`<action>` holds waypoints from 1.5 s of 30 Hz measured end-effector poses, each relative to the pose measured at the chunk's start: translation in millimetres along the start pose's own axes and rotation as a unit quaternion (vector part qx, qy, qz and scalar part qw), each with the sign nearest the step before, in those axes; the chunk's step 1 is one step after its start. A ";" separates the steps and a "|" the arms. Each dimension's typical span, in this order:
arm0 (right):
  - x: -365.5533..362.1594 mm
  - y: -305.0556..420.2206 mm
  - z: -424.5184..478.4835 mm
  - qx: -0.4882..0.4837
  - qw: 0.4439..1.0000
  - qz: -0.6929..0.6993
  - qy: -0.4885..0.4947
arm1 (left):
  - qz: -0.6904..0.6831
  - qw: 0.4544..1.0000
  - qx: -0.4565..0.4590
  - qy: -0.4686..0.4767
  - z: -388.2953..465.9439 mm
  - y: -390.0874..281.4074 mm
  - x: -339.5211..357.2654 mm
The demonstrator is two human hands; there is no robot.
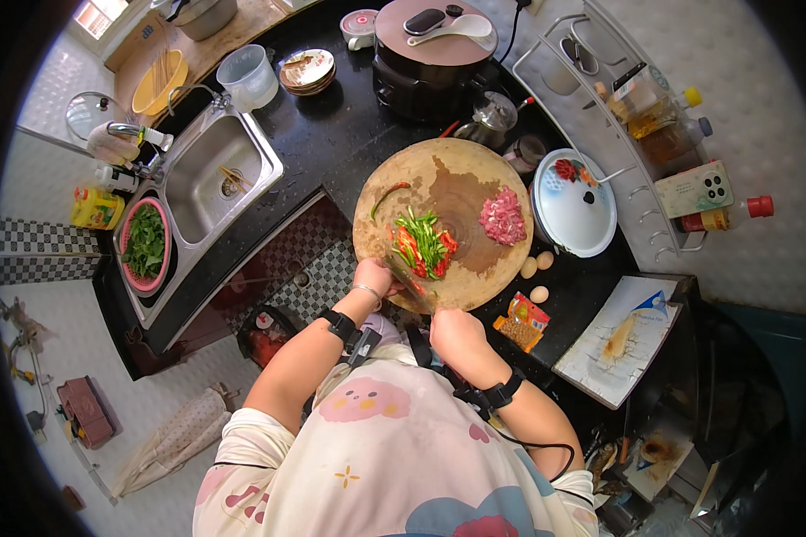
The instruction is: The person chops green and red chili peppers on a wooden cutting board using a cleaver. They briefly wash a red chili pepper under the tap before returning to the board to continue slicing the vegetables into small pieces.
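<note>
My right hand (458, 333) is closed round the handle end of a kitchen knife (411, 285), whose blade lies over the near-left edge of a round wooden chopping board (470, 288). At the other end of the blade is my left hand (373, 276), its fingers bent; what they touch is partly hidden. Just beyond the blade lies a heap of sliced green and red chili peppers (424, 243). A whole chili pepper (387, 198) rests at the board's left, and cut raw meat (504, 217) is piled at its right.
Right of the board stand a lidded enamel basin (574, 208), several eggs (539, 294) and a seasoning packet (522, 323). An electric cooker (430, 60) stands behind. At left are a steel sink (211, 174) and a pink basket of leafy greens (146, 245). A wire rack (618, 134) borders the right side.
</note>
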State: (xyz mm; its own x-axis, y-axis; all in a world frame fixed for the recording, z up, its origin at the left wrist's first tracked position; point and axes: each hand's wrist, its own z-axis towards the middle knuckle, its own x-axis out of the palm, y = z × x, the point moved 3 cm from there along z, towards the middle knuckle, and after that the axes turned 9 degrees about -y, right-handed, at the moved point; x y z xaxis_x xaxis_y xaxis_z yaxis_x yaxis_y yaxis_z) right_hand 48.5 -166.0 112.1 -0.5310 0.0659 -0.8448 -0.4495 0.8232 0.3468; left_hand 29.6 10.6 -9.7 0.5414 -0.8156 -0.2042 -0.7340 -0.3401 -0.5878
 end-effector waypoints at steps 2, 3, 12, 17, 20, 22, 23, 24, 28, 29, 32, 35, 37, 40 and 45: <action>-6.6 3.6 1.6 0.003 0.999 -0.004 0.032 | -0.023 1.000 0.008 0.012 -5.2 -3.3 0.8; -8.5 5.8 2.0 0.005 0.999 -0.007 0.040 | -0.033 0.999 0.013 0.017 -6.3 -4.0 -0.7; 8.8 8.2 22.1 0.020 0.999 -0.007 0.041 | 0.001 0.999 0.027 0.031 -4.0 -3.1 -0.3; 30.1 -6.2 34.9 -0.014 0.999 0.007 -0.046 | -0.006 1.000 0.013 0.013 5.8 8.3 1.7; 5.2 -4.0 23.2 0.007 1.000 -0.005 -0.003 | 0.005 1.000 0.018 0.008 7.1 8.2 4.5; -4.5 -6.4 15.1 0.005 0.999 -0.024 0.032 | 0.020 0.999 0.026 0.010 -0.3 2.6 2.4; -7.2 -4.2 12.4 0.002 0.999 -0.026 0.042 | 0.026 0.999 0.032 0.015 -4.6 -0.2 0.4; -11.0 -3.0 10.6 -0.001 0.998 -0.029 0.050 | 0.031 0.999 0.040 0.021 -8.6 -4.6 0.2; -17.4 4.5 13.0 0.003 0.997 -0.010 0.077 | 0.024 0.999 0.039 0.017 -14.9 -10.4 -1.1; -13.1 5.0 14.8 0.003 0.998 -0.005 0.068 | 0.025 0.999 0.041 0.012 -10.0 -6.1 0.1; 7.6 2.2 24.7 0.009 0.999 0.004 0.042 | 0.042 0.998 0.045 0.014 -8.3 -6.8 0.4; 17.8 -1.7 32.8 0.003 1.000 0.002 0.013 | 0.025 0.999 0.034 -0.005 -4.0 0.5 1.1; 16.6 -7.0 34.3 -0.011 1.000 0.008 -0.019 | 0.005 0.999 0.041 0.002 -3.4 3.8 2.2; 1.8 -15.4 26.8 0.004 0.996 0.040 -0.077 | 0.069 0.989 0.134 0.004 -9.0 4.9 -4.3; -14.2 -30.2 16.9 0.019 0.994 0.058 -0.093 | 0.324 0.882 0.335 -0.073 -39.1 -6.7 -3.9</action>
State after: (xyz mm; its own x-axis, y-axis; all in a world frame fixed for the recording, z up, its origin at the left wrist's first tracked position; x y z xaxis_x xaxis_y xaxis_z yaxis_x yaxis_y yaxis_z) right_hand 81.8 -182.3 106.8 -0.4337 0.2619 -0.8622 -0.3634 0.8247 0.4333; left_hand 16.4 -2.2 25.7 0.1808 -0.6520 -0.7363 -0.5280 0.5673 -0.6320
